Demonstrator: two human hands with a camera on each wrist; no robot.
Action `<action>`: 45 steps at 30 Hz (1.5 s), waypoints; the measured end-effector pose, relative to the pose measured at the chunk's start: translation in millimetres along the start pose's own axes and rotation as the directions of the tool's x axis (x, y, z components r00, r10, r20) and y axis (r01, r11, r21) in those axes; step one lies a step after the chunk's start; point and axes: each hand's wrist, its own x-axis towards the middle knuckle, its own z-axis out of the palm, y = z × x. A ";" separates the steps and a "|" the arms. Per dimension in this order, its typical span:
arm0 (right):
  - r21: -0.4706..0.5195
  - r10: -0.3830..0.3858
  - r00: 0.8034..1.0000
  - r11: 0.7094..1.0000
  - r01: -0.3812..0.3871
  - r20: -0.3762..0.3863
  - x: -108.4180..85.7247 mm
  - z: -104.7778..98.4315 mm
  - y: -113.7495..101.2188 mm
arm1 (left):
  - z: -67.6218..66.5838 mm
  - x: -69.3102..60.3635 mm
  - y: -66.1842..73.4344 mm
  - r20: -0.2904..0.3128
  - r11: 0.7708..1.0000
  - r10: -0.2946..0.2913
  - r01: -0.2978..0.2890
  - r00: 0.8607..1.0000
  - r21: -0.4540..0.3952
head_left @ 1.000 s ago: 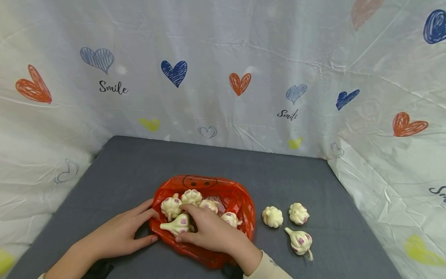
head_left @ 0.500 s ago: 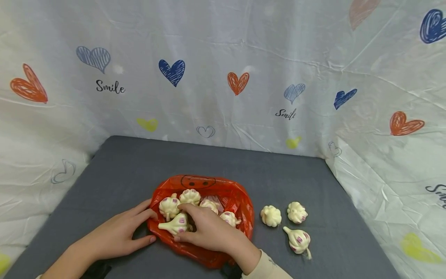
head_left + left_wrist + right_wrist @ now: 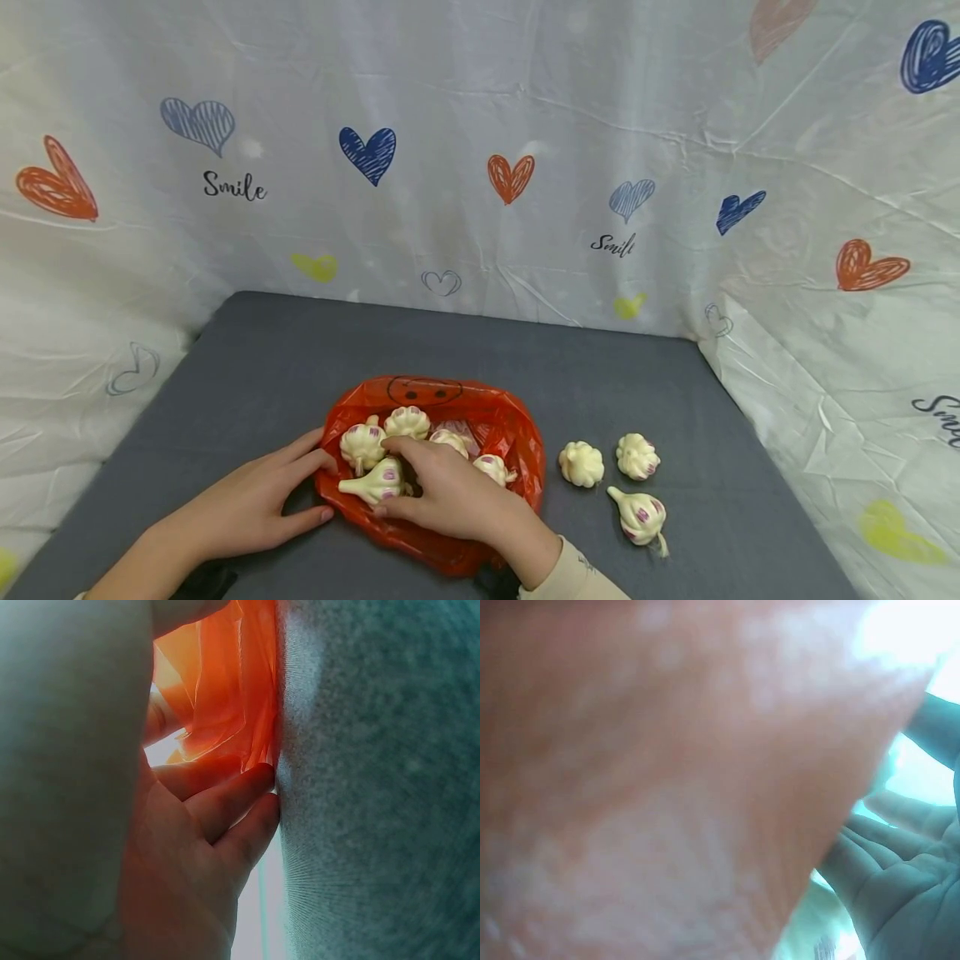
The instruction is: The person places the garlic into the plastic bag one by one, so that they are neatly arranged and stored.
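The right hand (image 3: 453,492) was in, thumb and fingers bent round a garlic bulb (image 3: 379,481) at nine o'clock inside the red bag (image 3: 431,546)! At the bag's nine o'clock side, the left hand (image 3: 258,504) laid fairly straight fingers against it, holding no bulb. Trouble looked possible: a shallow hold could let the bulb slip, and a tug on that limp bag could tip the other bulbs (image 3: 406,422) out. Three loose bulbs (image 3: 581,464) sat at three o'clock on the desk (image 3: 600,383).

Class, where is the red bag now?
In the head view, the red bag is at lower centre, between the left hand and three loose garlic bulbs.
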 end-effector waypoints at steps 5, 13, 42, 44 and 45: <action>-0.020 -0.018 1.000 1.000 0.018 -0.010 -0.8 -1.4 0.4 | 1.4 -0.1 -0.5 -0.009 1.000 0.010 -0.010 1.000 0.014; -0.006 -0.004 1.000 1.000 0.004 -0.022 -4.3 -11.1 -5.1 | 0.4 0.2 -0.8 -0.002 1.000 -0.001 0.001 1.000 0.015; 0.160 -0.014 0.991 0.986 0.035 -0.129 -16.8 -44.1 -3.1 | -2.1 1.3 -0.1 0.027 0.999 -0.033 0.034 0.999 -0.006; 0.156 -0.020 0.989 0.987 0.042 -0.145 -18.0 -46.8 -2.5 | -2.1 1.3 -0.3 0.029 0.999 -0.033 0.033 0.999 -0.006; 0.148 -0.022 0.988 0.988 0.044 -0.152 -18.4 -47.8 -2.0 | -2.1 1.3 -0.4 0.030 0.999 -0.033 0.033 0.999 -0.008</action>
